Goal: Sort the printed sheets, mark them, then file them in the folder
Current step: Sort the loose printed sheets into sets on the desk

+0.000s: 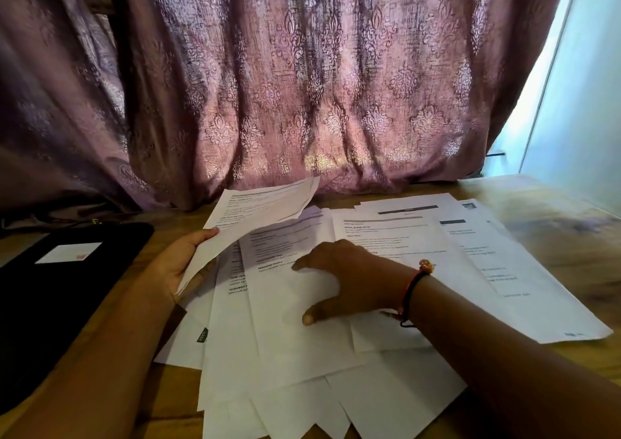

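Observation:
Several printed sheets (302, 344) lie spread and overlapping on the wooden table (571, 223). My left hand (181, 264) grips one printed sheet (255, 213) by its lower left edge and holds it lifted and curled above the pile. My right hand (339, 280) rests flat on the top sheet of the pile, fingers spread, with a red and black thread band on the wrist. A black folder (50, 304) with a white label lies closed at the left of the table.
A patterned mauve curtain (302, 85) hangs right behind the table's far edge. A pale wall or window frame (571, 102) stands at the right. More sheets (504, 253) fan out toward the right side of the table.

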